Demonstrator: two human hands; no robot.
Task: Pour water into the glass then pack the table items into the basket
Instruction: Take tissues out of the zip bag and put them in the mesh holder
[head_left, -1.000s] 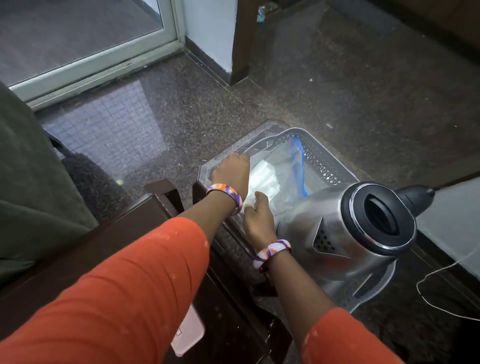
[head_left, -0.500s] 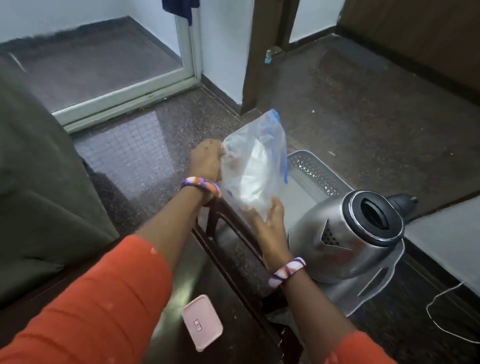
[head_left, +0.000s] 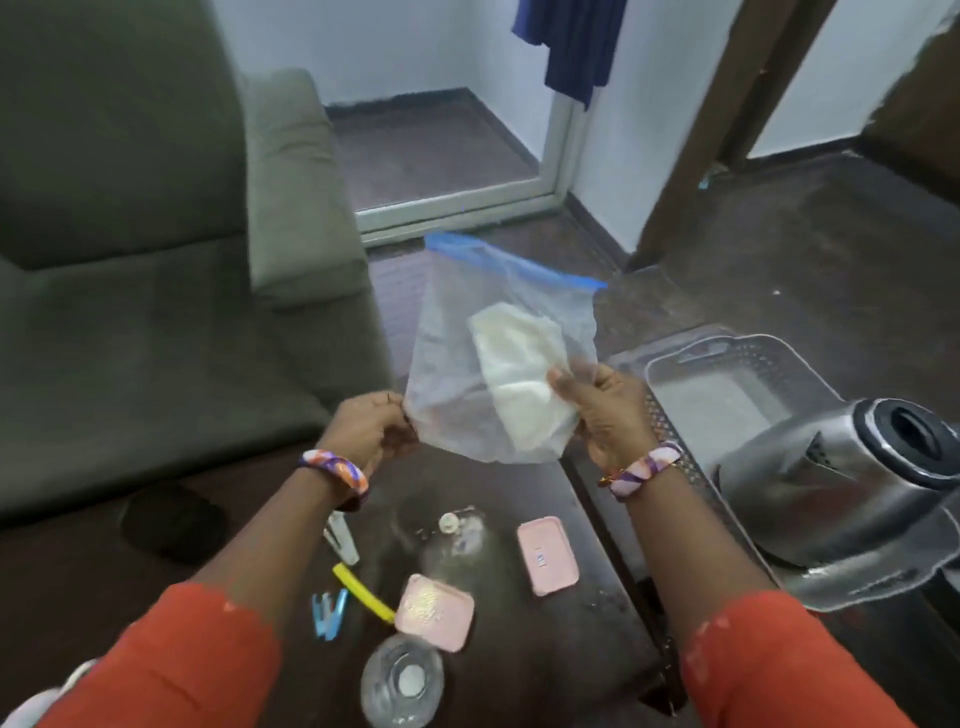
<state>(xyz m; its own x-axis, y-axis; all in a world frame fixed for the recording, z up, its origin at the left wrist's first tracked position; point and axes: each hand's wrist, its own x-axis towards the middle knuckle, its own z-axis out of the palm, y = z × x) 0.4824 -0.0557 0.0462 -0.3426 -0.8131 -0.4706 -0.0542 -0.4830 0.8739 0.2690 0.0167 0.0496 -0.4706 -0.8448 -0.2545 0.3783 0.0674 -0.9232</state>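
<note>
Both hands hold a clear zip bag with a blue seal, something white inside it, above the dark table. My left hand pinches its lower left corner. My right hand grips its lower right side. To the right, on the floor, sits the grey plastic basket with a steel kettle standing in its near end. On the table lie a glass, two pink lids or trays, a yellow stick, blue clips and a small white cap.
A grey-green sofa fills the left side. Dark stone floor lies beyond the table, with a glass door frame and a brown doorpost at the back. A blue cloth hangs on the wall.
The bag was lying in the basket a second ago; both hands have lifted it out and brought it left, over the table. The view has swung left and up.
</note>
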